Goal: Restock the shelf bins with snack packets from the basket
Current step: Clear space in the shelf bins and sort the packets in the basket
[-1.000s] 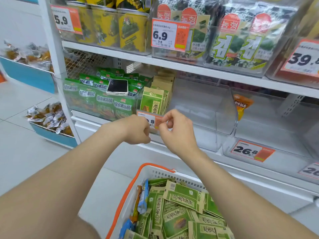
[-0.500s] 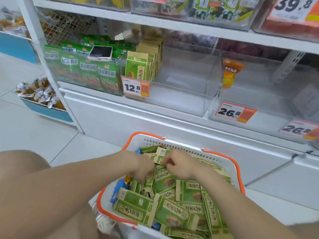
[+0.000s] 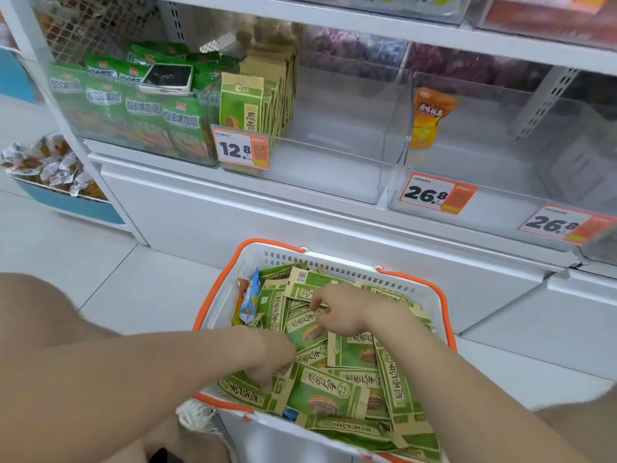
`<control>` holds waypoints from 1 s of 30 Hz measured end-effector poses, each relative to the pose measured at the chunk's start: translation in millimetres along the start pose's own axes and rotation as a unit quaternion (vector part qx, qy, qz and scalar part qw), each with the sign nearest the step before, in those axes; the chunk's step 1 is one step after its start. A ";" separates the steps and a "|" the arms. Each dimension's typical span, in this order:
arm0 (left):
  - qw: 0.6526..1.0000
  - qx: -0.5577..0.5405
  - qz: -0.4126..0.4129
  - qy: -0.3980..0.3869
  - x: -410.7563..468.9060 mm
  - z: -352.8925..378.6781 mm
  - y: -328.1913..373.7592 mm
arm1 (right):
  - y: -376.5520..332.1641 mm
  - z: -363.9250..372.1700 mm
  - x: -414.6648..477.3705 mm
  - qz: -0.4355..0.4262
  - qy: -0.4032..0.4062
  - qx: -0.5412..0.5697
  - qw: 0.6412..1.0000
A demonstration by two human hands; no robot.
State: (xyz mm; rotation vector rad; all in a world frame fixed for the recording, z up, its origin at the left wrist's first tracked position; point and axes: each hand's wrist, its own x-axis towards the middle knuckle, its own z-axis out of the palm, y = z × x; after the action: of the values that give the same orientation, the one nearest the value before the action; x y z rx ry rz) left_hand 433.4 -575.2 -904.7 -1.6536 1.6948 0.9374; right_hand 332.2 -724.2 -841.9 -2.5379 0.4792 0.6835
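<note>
Green-and-tan paper snack packets (image 3: 327, 392) heaped in white plastic basket (image 3: 334, 259) with orange rim, at 6 o'clock. Left hand (image 3: 272, 359) at basket's 8 o'clock, fingers curled down among packets; hold hidden, cannot tell. Right hand (image 3: 340, 310) near basket's centre, fingertips pinching one packet's edge. Clear plastic shelf bin (image 3: 334, 182) at 12 o'clock, matching packets upright inside.
</note>
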 end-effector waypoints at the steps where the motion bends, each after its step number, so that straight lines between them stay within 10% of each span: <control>1: 1.000 -0.018 0.005 -0.002 -3.3 -5.5 -0.9 | 0.6 -1.7 -0.2 0.002 0.003 0.005 1.000; 10: 0.919 -0.320 0.046 0.223 -25.1 -73.0 -33.1 | 11.2 -18.7 -1.9 0.023 0.078 0.194 0.978; 15: 0.705 -0.590 0.020 0.393 -32.5 -85.1 -45.9 | 13.5 -31.6 -7.3 0.039 0.185 0.484 0.855; 24: 0.472 -0.751 -0.026 0.461 -42.6 -109.6 -38.5 | 6.6 -41.4 -7.2 -0.002 0.220 0.612 0.760; 27: 0.430 -0.765 -0.049 0.477 -44.5 -112.3 -35.6 | 1.3 -43.5 -6.4 -0.001 0.254 0.608 0.752; 30: 0.490 -0.700 -0.088 0.512 -46.4 -113.7 -35.0 | -4.0 -46.6 -6.1 0.024 0.313 0.579 0.753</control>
State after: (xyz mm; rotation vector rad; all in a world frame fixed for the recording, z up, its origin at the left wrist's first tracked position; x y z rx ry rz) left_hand 478.2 -639.7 -804.1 -4.0416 0.8727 1.4868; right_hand 346.6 -743.8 -801.4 -1.4408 0.8423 -0.4482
